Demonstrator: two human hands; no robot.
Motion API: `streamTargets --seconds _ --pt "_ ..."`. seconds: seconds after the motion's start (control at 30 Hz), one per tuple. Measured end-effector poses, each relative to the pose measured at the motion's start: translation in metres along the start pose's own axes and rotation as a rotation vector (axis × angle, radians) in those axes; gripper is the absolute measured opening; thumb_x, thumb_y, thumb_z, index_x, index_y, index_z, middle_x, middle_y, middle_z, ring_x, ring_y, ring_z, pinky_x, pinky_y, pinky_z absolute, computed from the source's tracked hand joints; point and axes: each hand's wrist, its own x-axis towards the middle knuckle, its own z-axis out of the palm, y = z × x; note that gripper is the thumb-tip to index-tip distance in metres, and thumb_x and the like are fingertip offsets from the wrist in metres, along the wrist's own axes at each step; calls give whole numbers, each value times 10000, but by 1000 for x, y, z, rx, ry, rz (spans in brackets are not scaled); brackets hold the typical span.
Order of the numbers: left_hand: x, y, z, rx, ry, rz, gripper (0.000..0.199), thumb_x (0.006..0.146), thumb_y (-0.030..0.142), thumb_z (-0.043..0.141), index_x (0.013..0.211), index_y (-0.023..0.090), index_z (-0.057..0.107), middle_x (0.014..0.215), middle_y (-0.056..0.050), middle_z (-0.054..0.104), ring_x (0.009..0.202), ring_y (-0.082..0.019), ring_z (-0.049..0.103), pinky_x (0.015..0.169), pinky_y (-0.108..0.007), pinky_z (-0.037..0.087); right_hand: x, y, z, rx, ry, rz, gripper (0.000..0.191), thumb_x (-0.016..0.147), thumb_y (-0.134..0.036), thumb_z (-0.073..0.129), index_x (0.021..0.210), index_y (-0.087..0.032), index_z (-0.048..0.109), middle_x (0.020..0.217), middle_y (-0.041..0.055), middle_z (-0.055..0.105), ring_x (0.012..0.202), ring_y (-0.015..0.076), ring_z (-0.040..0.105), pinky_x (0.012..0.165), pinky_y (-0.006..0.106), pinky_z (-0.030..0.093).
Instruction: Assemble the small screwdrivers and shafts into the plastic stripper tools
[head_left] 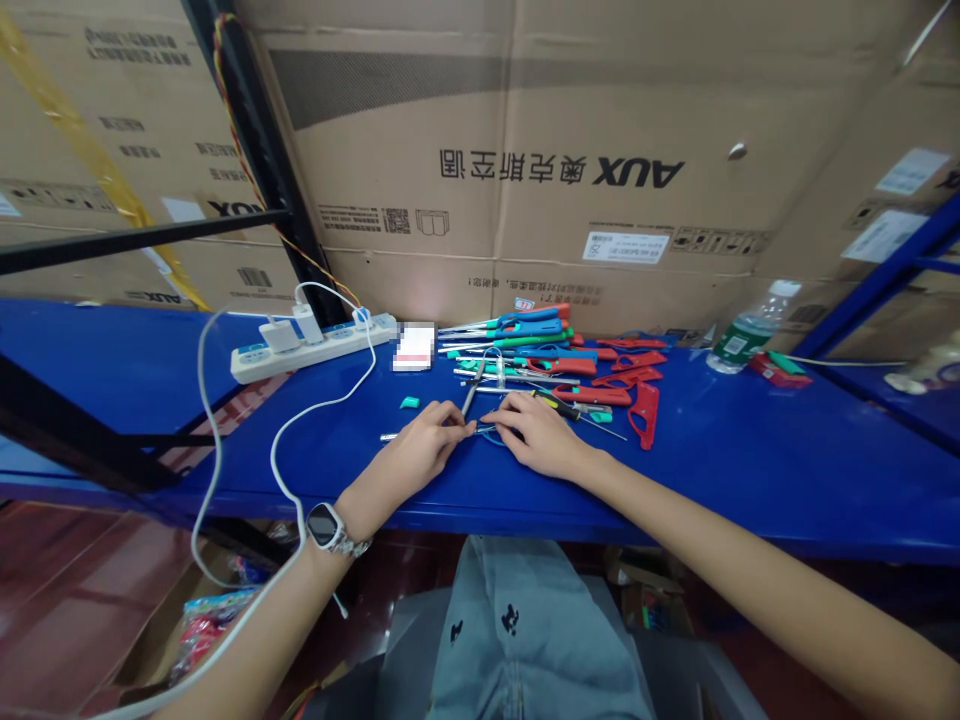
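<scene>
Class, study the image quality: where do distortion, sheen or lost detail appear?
Head view: wide-angle stretching seems to lengthen the right forearm; faint sheen on the floor; blocky pixelation over a white item; parts between left hand and right hand too soft to identify.

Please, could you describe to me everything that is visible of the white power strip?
The white power strip is long and narrow, apparently plastic, with blue panels around its sockets. It lies slantwise on the blue shelf, in front of a dark metal upright. Two white adapters sit plugged in side by side, and white cables loop near it. Whether it is powered cannot be seen.
</scene>
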Motion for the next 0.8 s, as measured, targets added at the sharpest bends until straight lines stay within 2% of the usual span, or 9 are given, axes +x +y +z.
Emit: streamTargets --seconds 0.27,0.57,0.8 --pt "1 4 2 67 -8 1 352 1088 244 397 1185 192 732 1063 -98 624 940 -229 574 869 -417 553 1 -2 -2 2 -15 14 328 1017 -180 504 1235 -263 734 1039 75 641 998 225 579 862 381 445" --pt "0 5 3 102 39 -59 281 1058 271 490 1267 182 656 1141 -104 665 1015 -266 607 950 -475 545 -2 -6 -1 -81 51 14 242 1025 -218 508 1114 -194 732 1046 105 656 1031 263 547 870 412 426" --pt "2 11 -4 92 90 -93 285 1063 331 466 1204 188 668 1138 -105 685 1015 -279 626 933 -473 531 0 -1 -4 54 199 51 224 1017 -190 494 1080 -200 709 1046 89 690 1034 255 589 901 430 440"
